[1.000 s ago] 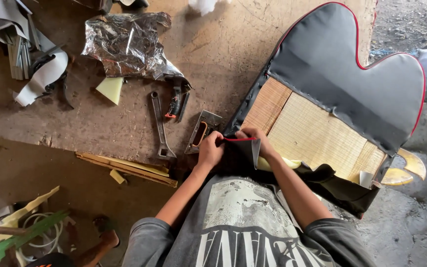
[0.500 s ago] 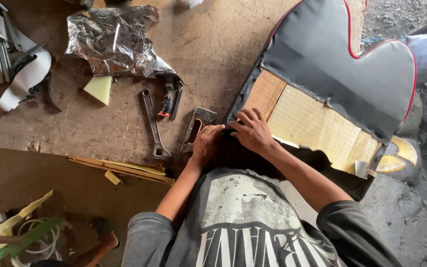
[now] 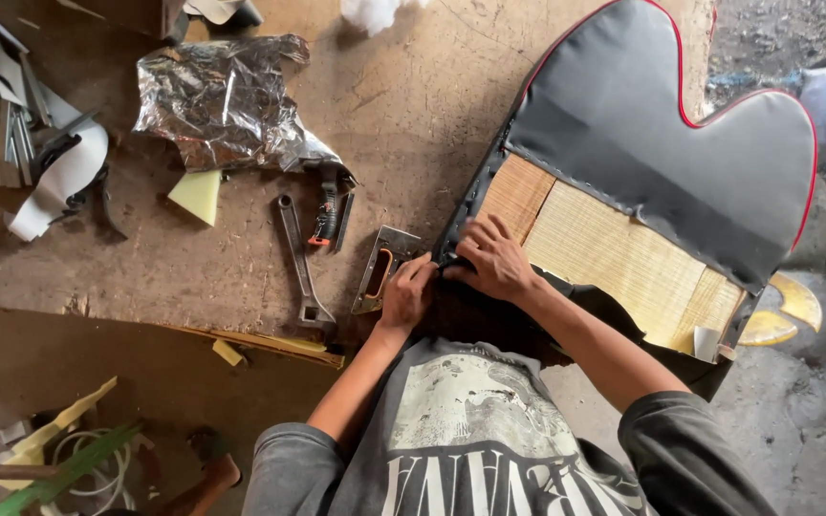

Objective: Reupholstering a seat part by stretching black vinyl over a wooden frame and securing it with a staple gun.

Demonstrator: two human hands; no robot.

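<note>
Matt grey cloth with red piping covers the seat cover (image 3: pixel 662 143); its underside shows pale woven straw, perhaps cane. The surface (image 3: pixel 413 105) is rough, scuffed wood. At ten o'clock lies crinkled glossy foil (image 3: pixel 222 100); the wrench (image 3: pixel 298 263) is dull metal.
</note>
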